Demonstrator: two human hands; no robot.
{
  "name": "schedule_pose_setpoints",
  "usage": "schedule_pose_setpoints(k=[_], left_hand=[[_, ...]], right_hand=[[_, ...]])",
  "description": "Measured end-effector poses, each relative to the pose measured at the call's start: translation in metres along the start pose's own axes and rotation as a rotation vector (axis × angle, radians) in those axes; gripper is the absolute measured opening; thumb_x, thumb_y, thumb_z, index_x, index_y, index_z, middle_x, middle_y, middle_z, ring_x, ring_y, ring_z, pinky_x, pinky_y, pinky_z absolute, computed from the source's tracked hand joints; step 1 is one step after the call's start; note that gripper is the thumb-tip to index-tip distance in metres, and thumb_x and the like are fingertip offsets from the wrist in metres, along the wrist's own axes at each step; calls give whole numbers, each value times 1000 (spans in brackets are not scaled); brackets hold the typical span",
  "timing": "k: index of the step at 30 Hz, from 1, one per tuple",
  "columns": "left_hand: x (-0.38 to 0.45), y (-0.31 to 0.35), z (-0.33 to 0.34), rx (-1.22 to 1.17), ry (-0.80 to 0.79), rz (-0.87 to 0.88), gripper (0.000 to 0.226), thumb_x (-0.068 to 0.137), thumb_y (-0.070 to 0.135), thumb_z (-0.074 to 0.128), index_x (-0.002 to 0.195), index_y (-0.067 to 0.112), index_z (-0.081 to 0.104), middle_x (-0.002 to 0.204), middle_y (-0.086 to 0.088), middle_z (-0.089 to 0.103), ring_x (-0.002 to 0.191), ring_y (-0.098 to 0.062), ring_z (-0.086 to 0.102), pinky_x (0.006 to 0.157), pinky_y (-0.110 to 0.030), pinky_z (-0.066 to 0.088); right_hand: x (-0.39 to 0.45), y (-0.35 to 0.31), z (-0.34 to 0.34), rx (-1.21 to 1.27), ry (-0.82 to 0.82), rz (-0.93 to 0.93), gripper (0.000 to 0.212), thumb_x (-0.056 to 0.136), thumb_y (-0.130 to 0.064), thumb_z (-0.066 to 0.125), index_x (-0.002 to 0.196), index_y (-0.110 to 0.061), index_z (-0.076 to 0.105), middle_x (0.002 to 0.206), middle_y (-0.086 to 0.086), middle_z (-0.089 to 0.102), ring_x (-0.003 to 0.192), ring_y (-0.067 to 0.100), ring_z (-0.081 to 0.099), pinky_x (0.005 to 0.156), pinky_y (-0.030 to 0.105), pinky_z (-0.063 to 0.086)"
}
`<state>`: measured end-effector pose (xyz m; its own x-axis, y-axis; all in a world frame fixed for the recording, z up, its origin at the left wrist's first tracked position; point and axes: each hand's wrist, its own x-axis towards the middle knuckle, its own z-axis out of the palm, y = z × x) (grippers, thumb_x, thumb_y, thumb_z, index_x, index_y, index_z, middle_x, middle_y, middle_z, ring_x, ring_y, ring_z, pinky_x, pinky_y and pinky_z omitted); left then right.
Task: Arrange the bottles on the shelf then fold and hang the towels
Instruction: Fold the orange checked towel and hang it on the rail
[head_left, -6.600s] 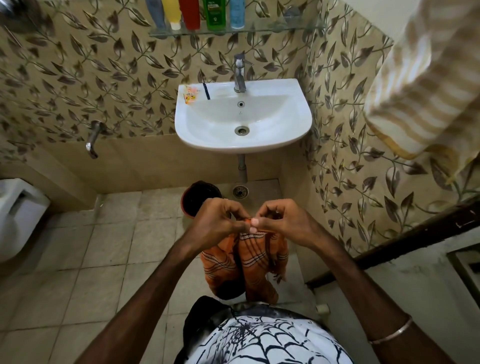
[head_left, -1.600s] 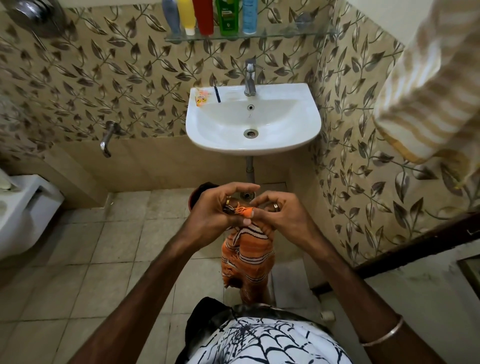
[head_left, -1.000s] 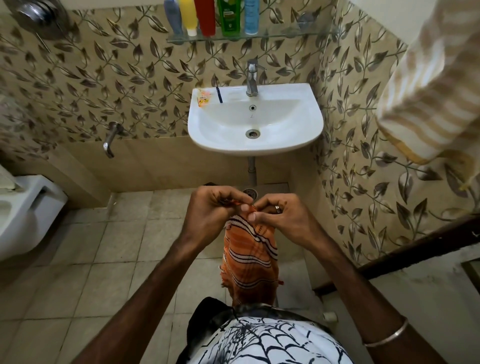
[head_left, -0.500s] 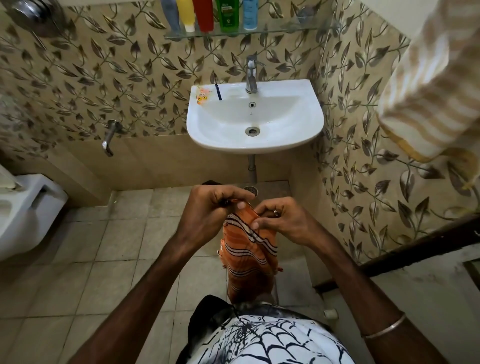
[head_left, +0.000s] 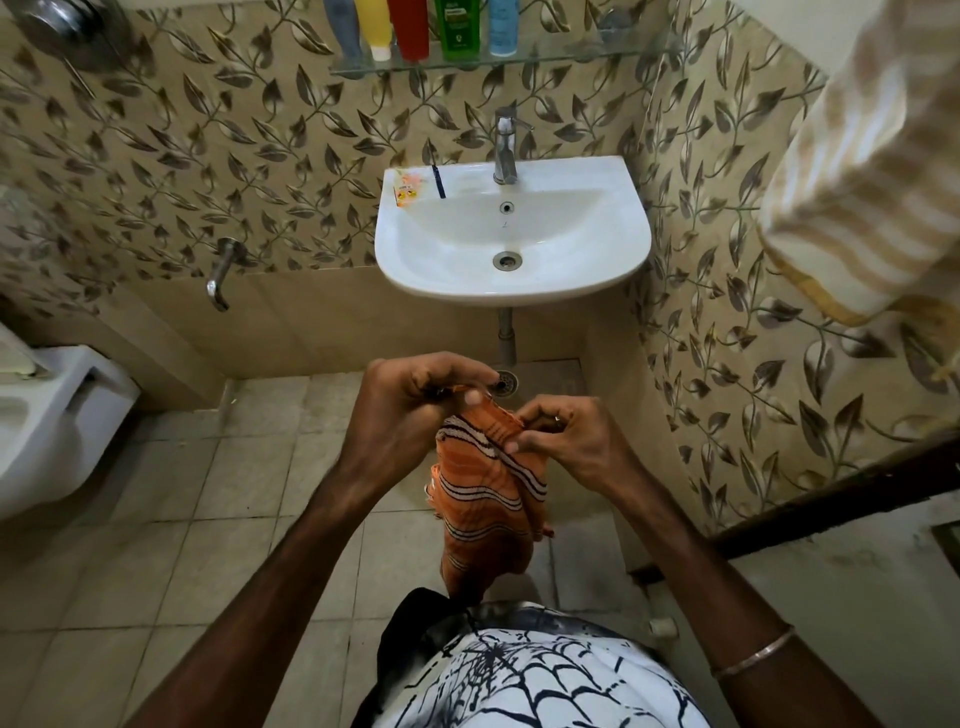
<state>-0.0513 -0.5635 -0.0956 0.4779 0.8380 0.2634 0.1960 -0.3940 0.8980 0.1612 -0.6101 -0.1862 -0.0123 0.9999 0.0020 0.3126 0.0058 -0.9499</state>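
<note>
The single head camera looks steeply down from above, facing the wash basin on the wall, hands close below.

Soft, even indoor light, wide-angle view with bent edges
The white sink is the brightest surface, smoothly lit without harsh glare; a small highlight sits on the chrome tap. Shadows are faint and diffuse, darkest under the basin and along the floor near the wall. The centre is fairly sharp, while the striped towel at the upper right is soft and out of focus. Wall lines curve toward the corners, and the forearms stretch at the bottom edge
</note>
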Motion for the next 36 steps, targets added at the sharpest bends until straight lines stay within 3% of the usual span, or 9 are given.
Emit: schedule_pose_setpoints(k=[6,15,20,22,24,27,29,33,36], left_hand=[[1,4,-11,5,36,-14,26,83,-6,71,98,14,76,95,1,77,89,-17,74,73,-34,61],[0,11,-23,-59,91,-29,25,81,-10,71,95,10,75,91,-7,76,85,-18,74,69,-25,59],[2,-1,-22,-102,147,-169,29,91,-7,58,94,19,71,84,6,69,76,-8,64,65,-21,54],[2,-5,-17,-90,169,-202,19,94,4,60,94,20,70,79,12,65,69,-1,58,61,-17,48],[2,-6,-12,112,92,-164,12,88,31,70,96,22,70,80,13,64,67,0,58,58,-15,45],[3,-5,-5,547,-226,-126,74,60,80,62,113,29,70,94,12,69,80,1,62,64,-17,49],[7,-5,-1,776,-435,-171,92,54,89,56,123,29,67,110,7,73,96,-9,68,77,-30,56],[8,-9,0,819,-455,-60,31,83,50,73,105,29,77,93,7,77,85,-10,70,71,-38,58],[7,-4,2,732,-374,28,14,87,30,74,100,27,80,87,7,77,76,-9,68,63,-33,57]], right_hand=[[3,10,4,12,-105,61,17,78,-12,84,92,-16,77,88,1,77,80,14,74,71,33,61],[8,24,18,78,-94,103,16,75,-7,85,88,-13,77,85,7,77,77,21,75,74,41,63],[6,17,16,89,7,78,15,74,-12,87,83,-11,75,81,9,76,74,31,75,73,53,62],[5,12,17,66,23,43,15,74,-13,87,82,-12,74,78,8,76,70,28,75,70,53,62],[4,5,18,37,26,11,14,75,-14,87,81,-13,74,76,5,75,66,22,74,67,50,63],[2,-3,18,-31,46,-45,10,78,-18,85,80,-17,74,75,-2,75,67,13,73,65,44,63],[1,-6,16,-58,64,-74,9,79,-16,83,80,-19,74,75,-5,74,66,12,72,63,43,62],[-1,-5,12,-49,98,-63,11,79,-17,85,81,-19,74,73,-2,74,61,18,71,56,42,60],[-2,-2,11,29,32,-43,15,76,-23,87,84,-17,74,79,-1,75,68,17,73,58,32,58]])
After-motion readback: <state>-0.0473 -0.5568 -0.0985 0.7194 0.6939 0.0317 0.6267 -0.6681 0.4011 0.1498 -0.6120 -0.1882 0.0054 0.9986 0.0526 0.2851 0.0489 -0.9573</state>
